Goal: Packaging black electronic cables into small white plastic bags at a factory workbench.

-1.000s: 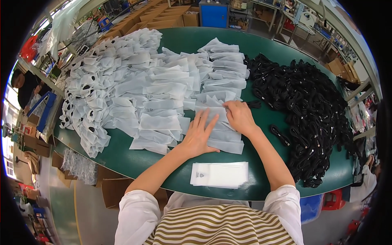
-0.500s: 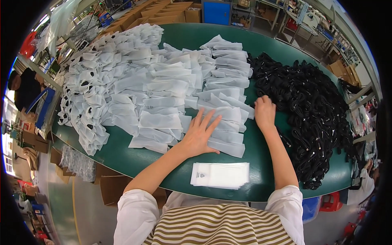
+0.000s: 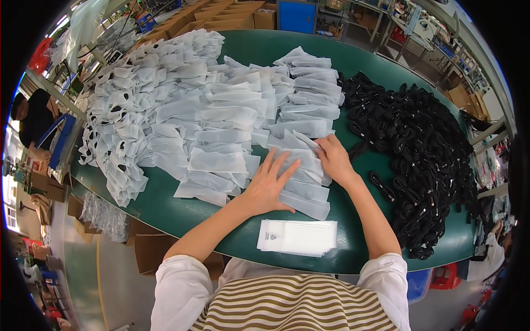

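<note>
My left hand (image 3: 268,187) lies with fingers spread on a column of frosted plastic bags (image 3: 301,179), pressing on their left part. My right hand (image 3: 334,159) is closed at the right end of one of these bags, thumb and fingers pinched on its edge. Whether anything else is within those fingers is hidden. Close to the table's front edge, below my left hand, rests a stack of flat, white-looking bags (image 3: 298,236) with small dark print. Right of my right hand lies a large heap of coiled black cables (image 3: 414,143) with metal plug ends.
Many more frosted bags (image 3: 127,110), some showing black inside, cover the left of the green table (image 3: 165,218). Cardboard boxes (image 3: 221,22) and a blue cabinet (image 3: 295,16) stand beyond the far edge. Another person (image 3: 38,121) is at far left. A red stool (image 3: 446,276) stands below right.
My right hand has moved left from beside the cables onto the bag's right end, and the bags there have shifted and bunched slightly. My left hand stays nearly in place.
</note>
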Tool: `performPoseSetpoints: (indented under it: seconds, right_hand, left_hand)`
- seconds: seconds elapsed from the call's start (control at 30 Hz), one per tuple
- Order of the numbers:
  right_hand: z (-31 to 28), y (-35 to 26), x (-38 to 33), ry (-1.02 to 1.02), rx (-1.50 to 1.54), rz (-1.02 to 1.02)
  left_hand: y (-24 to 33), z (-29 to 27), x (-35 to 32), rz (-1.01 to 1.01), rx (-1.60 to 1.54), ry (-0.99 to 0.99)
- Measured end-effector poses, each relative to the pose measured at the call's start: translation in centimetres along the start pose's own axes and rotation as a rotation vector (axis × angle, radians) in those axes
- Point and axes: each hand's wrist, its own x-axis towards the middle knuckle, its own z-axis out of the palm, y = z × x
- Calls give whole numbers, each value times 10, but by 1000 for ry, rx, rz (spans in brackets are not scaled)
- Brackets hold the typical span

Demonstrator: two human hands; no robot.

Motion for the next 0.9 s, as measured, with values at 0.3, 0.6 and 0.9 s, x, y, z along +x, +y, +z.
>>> performPoseSetpoints:
  seconds: [0.3,0.6,0.9]
  right_hand:
    - [14,-24,23,-297,303,86]
    - [4,-37,-11,-364,850,360]
    - [12,-175,166,-292,676,-236]
  left_hand:
    - [8,9,-3,-100,93,129]
    - [-1,18,7,112,409,335]
    - [-97,-138,6,52,712,615]
